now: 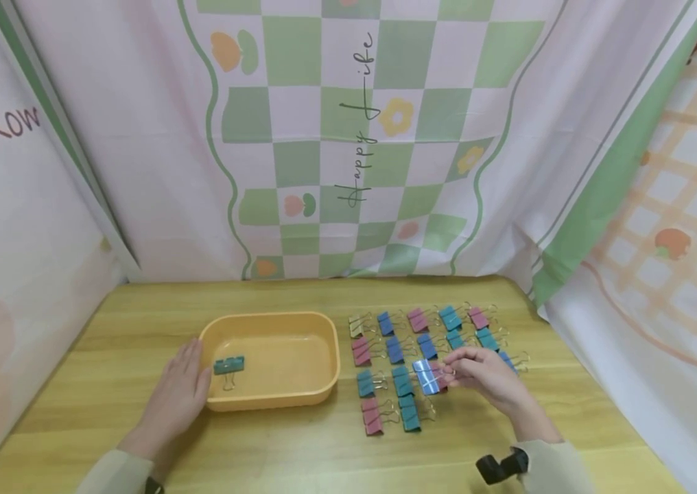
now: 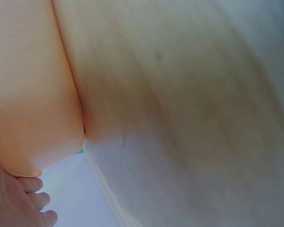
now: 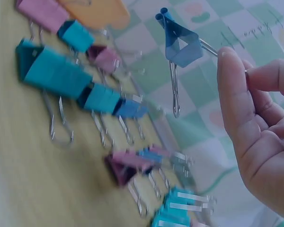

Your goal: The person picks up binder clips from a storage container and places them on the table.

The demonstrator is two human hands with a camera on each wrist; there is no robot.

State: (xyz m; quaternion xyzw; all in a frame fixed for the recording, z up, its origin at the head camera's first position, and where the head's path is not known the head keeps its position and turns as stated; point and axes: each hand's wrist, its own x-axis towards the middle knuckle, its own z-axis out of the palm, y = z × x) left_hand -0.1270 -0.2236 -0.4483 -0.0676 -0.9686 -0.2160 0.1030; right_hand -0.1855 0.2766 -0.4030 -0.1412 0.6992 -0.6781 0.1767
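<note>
Between its thumb and fingertips my right hand (image 1: 487,377) pinches a blue binder clip (image 1: 426,377) by a wire handle. In the right wrist view this clip (image 3: 184,49) hangs above the table with its other handle pointing down. My left hand (image 1: 177,391) lies along the left side of a yellow-orange tray (image 1: 271,316), fingers fairly straight and touching the wall. In the left wrist view, fingertips (image 2: 40,201) show below the tray wall (image 2: 33,118). A dark green binder clip (image 1: 228,365) lies inside the tray, near its left end.
Rows of pink, blue and teal binder clips (image 1: 394,349) lie to the tray's right, along with a pale yellow one (image 1: 356,326). They surround the right hand's area. The wooden table (image 1: 299,453) is bordered by a printed cloth curtain (image 1: 348,233).
</note>
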